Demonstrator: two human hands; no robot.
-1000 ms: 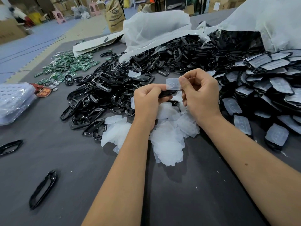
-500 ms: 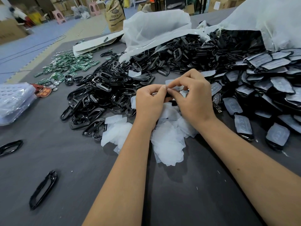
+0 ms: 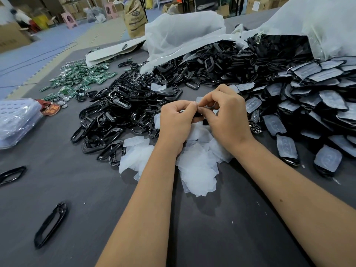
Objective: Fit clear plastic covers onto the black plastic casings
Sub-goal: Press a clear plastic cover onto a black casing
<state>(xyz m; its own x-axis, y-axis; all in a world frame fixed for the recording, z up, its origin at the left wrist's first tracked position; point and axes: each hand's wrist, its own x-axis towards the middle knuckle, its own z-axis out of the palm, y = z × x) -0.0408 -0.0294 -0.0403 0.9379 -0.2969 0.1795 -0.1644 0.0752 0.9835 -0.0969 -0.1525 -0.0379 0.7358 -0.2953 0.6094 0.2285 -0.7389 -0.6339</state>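
Both hands are together over the middle of the table [image 3: 192, 237], above the loose heap of clear covers [image 3: 198, 166]. One second ago the right hand [image 3: 225, 116] held a clear cover up in plain view, apart from the black casing in the left hand [image 3: 177, 122]. Half a second ago the two hands closed together. Now the fingertips meet, and the cover [image 3: 198, 99] shows only as a small pale edge above the thumbs. The casing [image 3: 196, 118] shows as a dark sliver between the hands (most of it is hidden by fingers).

Left hand: curled round the casing, gripping it. Right hand: thumb and forefinger pinching at the cover's edge against the casing; the other fingers are bent and hold nothing I can make out.

Judgement: the cover has gone from being carried to being laid on the casing, so the step in hand is seating it. Whether it has snapped home cannot be told, since the joint is covered.

Around: bare casings [image 3: 123, 112] piled toward the far left of the table, spilling from a white bag [image 3: 183, 35]; finished pieces [image 3: 312, 105] stacked along the right edge. That pile is large, but many bare casings are left, so the job looks roughly midway.
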